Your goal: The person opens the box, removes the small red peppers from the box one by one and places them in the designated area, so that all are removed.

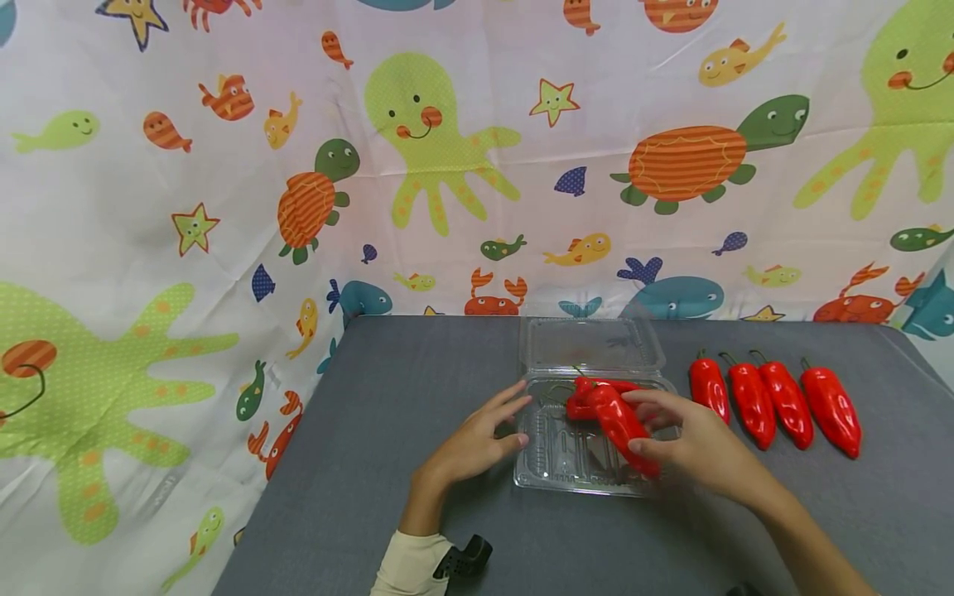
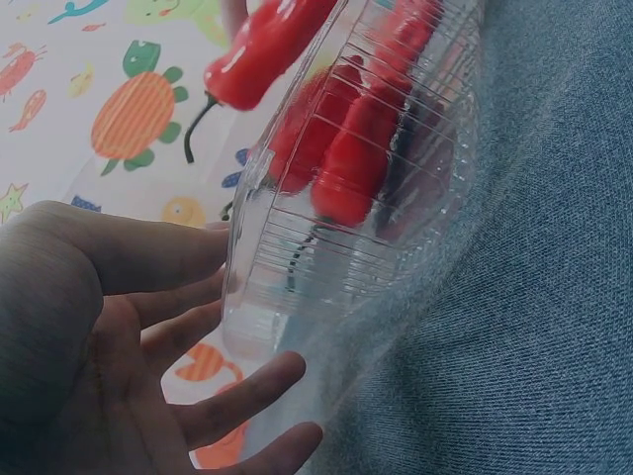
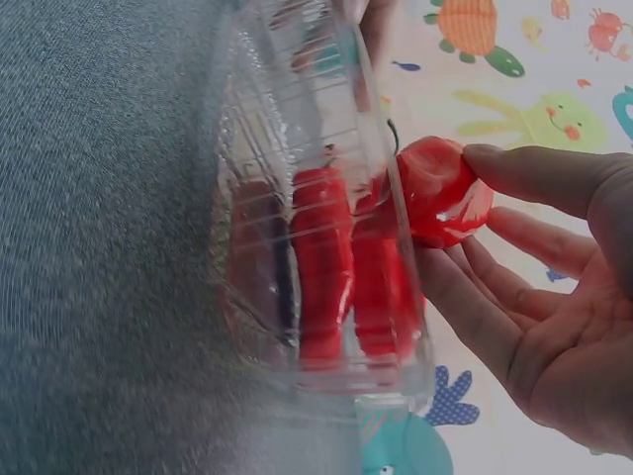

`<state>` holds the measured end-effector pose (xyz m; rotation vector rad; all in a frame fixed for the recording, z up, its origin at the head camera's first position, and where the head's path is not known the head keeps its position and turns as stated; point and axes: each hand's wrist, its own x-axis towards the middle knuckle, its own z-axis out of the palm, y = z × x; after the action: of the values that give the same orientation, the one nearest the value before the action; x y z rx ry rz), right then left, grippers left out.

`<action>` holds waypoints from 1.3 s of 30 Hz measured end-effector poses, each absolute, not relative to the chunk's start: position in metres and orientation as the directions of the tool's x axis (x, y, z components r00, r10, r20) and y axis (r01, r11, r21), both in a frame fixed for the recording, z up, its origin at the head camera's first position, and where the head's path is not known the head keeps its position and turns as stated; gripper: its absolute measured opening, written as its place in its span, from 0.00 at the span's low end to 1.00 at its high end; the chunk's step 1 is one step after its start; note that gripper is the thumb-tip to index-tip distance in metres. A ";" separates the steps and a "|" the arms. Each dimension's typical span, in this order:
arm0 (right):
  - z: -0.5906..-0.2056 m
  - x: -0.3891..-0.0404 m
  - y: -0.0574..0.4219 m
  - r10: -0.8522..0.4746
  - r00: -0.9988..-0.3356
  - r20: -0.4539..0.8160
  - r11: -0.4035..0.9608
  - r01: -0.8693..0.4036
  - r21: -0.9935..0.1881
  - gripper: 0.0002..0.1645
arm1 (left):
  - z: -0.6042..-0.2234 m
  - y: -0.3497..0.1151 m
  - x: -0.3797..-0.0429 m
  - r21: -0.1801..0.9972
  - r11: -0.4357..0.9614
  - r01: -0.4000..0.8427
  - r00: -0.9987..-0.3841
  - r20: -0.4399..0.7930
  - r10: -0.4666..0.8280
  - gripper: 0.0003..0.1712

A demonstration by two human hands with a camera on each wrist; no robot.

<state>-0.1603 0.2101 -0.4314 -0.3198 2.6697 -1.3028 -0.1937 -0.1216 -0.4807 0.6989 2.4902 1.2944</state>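
Observation:
A clear plastic clamshell container (image 1: 547,455) lies with its lid folded back on the grey tabletop. My right hand (image 1: 689,434) pinches a glossy red pepper (image 1: 620,422) between thumb and fingers, tilted over the container. Behind it, another red pepper (image 1: 578,407) lies crosswise inside. Through the clear wall in the left wrist view, two red peppers (image 2: 351,163) show side by side. My left hand (image 1: 473,443) is at the container's left side, its fingers spread and loosely extended around the wall, holding nothing. Fingertip contact with the wall is hard to tell.
Several red peppers (image 1: 786,406) lie in a row to the right of the container, stems away from me. The open lid (image 1: 589,343) lies flat toward the back edge. A cloth printed with sea animals (image 1: 447,273) hangs behind and left of the grey table (image 1: 358,463).

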 end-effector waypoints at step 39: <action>-0.437 -0.129 0.281 -0.011 -0.992 -0.124 0.686 0.083 -0.723 0.48 | -0.480 -0.122 -0.193 0.826 0.484 0.290 -0.854 -0.005 0.520 0.37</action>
<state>-0.1295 0.2807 -0.4371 0.0592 2.7748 -1.1994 -0.1931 -0.1217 -0.4797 0.6914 2.4775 1.3059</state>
